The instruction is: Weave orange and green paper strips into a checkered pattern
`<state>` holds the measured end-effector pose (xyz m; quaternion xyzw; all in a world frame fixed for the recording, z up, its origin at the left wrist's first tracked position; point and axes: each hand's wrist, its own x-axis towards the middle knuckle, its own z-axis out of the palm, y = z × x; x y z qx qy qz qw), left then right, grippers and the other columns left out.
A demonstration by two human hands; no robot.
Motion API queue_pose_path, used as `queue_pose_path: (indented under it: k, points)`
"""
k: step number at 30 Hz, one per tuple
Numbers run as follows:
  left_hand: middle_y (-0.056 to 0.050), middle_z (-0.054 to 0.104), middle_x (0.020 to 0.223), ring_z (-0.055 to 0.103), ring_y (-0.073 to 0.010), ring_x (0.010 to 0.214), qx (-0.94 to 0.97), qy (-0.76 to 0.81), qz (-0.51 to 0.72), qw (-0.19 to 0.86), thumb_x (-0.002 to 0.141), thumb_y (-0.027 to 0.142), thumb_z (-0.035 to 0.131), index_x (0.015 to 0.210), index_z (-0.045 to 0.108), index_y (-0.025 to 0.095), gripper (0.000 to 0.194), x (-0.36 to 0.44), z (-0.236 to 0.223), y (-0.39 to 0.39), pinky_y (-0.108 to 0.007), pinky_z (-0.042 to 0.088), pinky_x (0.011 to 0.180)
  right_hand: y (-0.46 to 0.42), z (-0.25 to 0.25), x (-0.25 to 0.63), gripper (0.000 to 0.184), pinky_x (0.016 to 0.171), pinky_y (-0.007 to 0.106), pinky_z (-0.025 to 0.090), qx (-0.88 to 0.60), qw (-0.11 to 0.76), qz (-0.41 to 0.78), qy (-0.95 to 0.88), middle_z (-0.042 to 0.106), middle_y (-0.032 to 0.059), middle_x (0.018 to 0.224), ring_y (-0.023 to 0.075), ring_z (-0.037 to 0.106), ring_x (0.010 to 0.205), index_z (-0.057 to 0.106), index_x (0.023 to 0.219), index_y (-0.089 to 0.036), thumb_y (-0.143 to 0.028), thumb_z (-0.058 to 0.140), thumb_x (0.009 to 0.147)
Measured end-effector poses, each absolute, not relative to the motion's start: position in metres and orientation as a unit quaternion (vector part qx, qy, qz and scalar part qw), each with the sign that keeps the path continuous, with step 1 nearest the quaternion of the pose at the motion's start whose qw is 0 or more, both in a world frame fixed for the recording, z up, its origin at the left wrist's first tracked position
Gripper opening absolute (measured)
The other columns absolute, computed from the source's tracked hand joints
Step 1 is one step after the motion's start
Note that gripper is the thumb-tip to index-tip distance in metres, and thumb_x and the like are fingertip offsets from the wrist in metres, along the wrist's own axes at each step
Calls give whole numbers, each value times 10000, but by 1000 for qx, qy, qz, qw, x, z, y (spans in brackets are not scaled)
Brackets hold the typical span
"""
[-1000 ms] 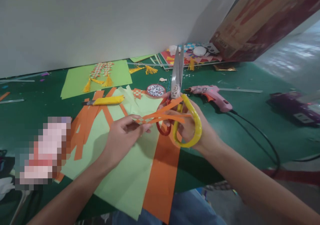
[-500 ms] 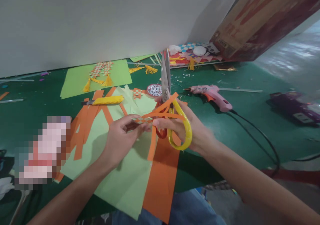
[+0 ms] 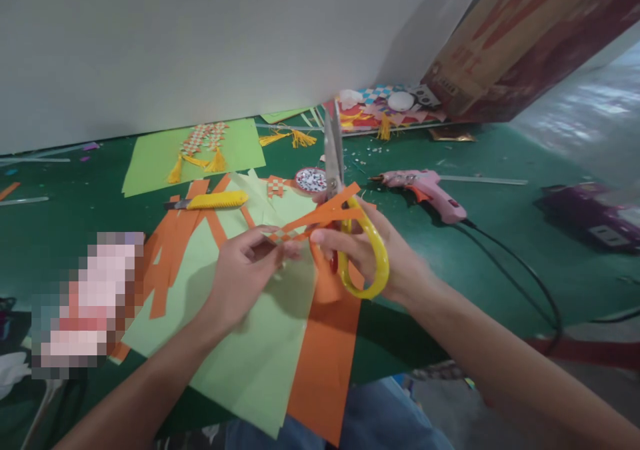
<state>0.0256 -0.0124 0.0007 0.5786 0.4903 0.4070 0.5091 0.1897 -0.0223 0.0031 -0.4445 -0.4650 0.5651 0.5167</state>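
My left hand (image 3: 245, 273) pinches a small woven piece of orange and green paper strips (image 3: 287, 234), held above the table. Its loose orange strips (image 3: 330, 211) fan out to the right. My right hand (image 3: 383, 257) grips scissors with a yellow and a red handle (image 3: 367, 253). Their blades (image 3: 333, 150) are closed and point up and away, right by the orange strips. Below both hands lie a light green paper sheet (image 3: 250, 343) and a wide orange paper strip (image 3: 325, 357).
On the green table lie a yellow utility knife (image 3: 213, 201), a pink glue gun (image 3: 425, 187) with a black cord (image 3: 525, 270), a round dish of beads (image 3: 310, 179), and finished woven pieces with tassels (image 3: 200, 147). A cardboard box (image 3: 510, 43) leans at the back right.
The scissors moved left toward the woven piece and their blades closed on the orange strips. A cut orange piece has dropped below my hands. My left hand stayed put.
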Motion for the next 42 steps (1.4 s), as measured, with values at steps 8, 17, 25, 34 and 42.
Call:
queue_pose_path:
  k: [8,17,25,34,42]
  points:
    - [-6,673,632,566,-90,563,530,503,409,546,731,310,689,620,605,165,201,23,-1,-10,-203,451,549,-23,7,233,429,531,291,409,-464,575,426,-522,529,-18,807,109,478,563,507,1001,-281,-525,680,693]
    - [-9,662,619,559,-100,545,512,499,408,567,741,324,666,650,614,165,190,22,-2,-12,-226,442,546,-57,43,292,294,534,314,422,-582,61,330,-741,605,33,662,172,513,562,621,788,-291,-577,600,723]
    - [-13,666,618,580,-102,557,538,493,397,557,733,349,677,594,577,164,251,22,-3,-13,-219,444,539,-32,36,276,397,508,269,351,-541,27,307,-782,530,5,601,129,424,525,636,823,-220,-597,526,763]
    - [0,664,583,579,-98,550,517,493,398,575,698,323,710,552,546,171,267,23,-5,-13,-212,440,531,-21,36,267,420,475,252,301,-518,50,312,-795,510,6,596,118,389,507,658,838,-216,-608,527,765]
    - [-8,660,583,591,-101,567,490,495,395,599,681,323,721,554,572,163,252,25,-4,-13,-221,447,565,-18,41,261,437,469,253,312,-504,53,309,-804,504,3,576,116,376,493,654,812,-199,-613,532,747]
